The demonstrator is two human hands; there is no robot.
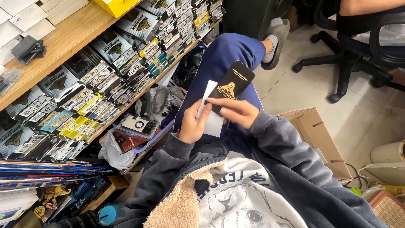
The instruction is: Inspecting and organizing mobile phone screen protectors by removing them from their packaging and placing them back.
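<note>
— What fills the left of the frame?

— A wooden shelf (63, 40) runs diagonally from lower left to top centre, its edge lined with rows of boxed phone accessories (114, 76) stood on end, probably so the handwritten labels face outward. Lower right, an open cardboard box (320, 139) sits on the tiled floor, and an office chair (358, 46) stands at upper right with another person seated in it.

— And the person wearing the camera?

— Seated, blue-trousered leg stretched toward top centre. Over the thigh, the left hand (192, 124) pinches a white paper sleeve (211, 112) at its lower edge, steadying it. The right hand (236, 110) closes fingers and thumb on a black flat packet (232, 84) with gold print, which overlaps the sleeve's upper end, tilted up-right at frame centre.

— Anything smaller nearby?

— A phone case (138, 125) lies on the lower shelf.
</note>
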